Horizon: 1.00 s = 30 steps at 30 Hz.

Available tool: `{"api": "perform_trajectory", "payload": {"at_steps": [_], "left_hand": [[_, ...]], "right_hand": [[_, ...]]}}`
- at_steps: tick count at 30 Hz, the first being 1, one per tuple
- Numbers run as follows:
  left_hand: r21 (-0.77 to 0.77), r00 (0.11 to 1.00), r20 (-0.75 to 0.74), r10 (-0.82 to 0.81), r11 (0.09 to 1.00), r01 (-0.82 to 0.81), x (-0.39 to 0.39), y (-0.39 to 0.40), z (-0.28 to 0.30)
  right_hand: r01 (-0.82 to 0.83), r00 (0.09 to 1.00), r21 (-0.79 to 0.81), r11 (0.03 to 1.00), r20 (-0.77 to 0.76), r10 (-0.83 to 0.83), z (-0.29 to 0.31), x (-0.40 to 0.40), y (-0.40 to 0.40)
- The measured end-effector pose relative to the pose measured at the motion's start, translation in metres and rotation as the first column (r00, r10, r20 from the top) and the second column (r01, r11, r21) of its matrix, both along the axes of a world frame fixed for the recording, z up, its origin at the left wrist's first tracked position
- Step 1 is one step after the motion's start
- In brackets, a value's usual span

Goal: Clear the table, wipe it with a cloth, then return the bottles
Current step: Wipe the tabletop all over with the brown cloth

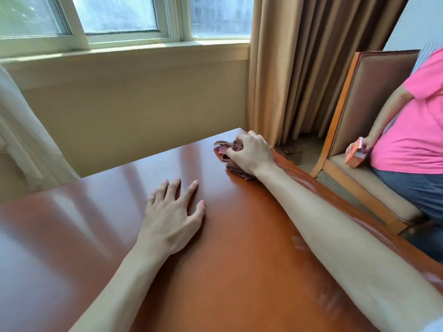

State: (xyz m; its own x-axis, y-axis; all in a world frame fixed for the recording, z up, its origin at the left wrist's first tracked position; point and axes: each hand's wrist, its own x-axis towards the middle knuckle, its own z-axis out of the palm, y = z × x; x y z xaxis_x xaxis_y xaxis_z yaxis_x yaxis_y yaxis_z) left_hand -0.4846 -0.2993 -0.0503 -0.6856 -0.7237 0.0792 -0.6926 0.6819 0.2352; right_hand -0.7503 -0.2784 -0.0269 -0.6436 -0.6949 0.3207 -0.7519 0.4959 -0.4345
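The right hand [251, 152] was stretched out to the far right corner of the bench [239, 236]. Its fingers [233, 153] were curled and clamped on a bunched brown cloth [230, 161], which lay on the bench top just beside the right edge. Part of the cloth stuck out to the left of the hand and part showed under the palm.

The left hand [172, 212] lay flat on the bench, nearer to the person and well apart from the cloth. Its fingers [173, 188] were straight and spread apart, and they held nothing.

The bench top was glossy reddish-brown wood and reflected the light of the window [115, 17] behind it. A tan curtain [306, 63] hung to the right of the window. Beside the bench stood a wooden chair [369, 97], and a second person in a pink shirt [414, 121] sat on it, holding a small orange box [354, 154].
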Motion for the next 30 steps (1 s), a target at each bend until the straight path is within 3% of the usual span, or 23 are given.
{"api": "perform_trajectory", "payload": {"at_steps": [8,12,16,24,30], "left_hand": [[0.028,0.999,0.033,-0.034,0.999,0.033,0.004,0.004,0.004],[0.015,0.999,0.032,-0.034,0.999,0.033,0.002,0.002,0.004],[0.002,0.999,0.023,-0.033,0.999,0.033,0.001,-0.001,-0.001],[-0.005,1.000,-0.017,-0.010,1.000,0.010,-0.003,-0.006,-0.003],[-0.017,1.000,0.010,0.006,1.000,-0.006,-0.003,-0.003,-0.003]], "right_hand": [[-0.215,0.976,-0.005,0.977,-0.035,0.214,0.000,0.166,0.182],[-0.273,0.962,0.000,0.962,-0.009,0.273,0.001,0.185,0.211],[-0.179,0.983,0.016,0.984,-0.024,0.179,0.002,0.141,0.164],[0.119,0.993,-0.013,0.993,-0.010,-0.119,-0.003,-0.022,0.010],[0.181,0.983,0.009,0.983,-0.019,-0.181,-0.001,-0.063,-0.045]]}}
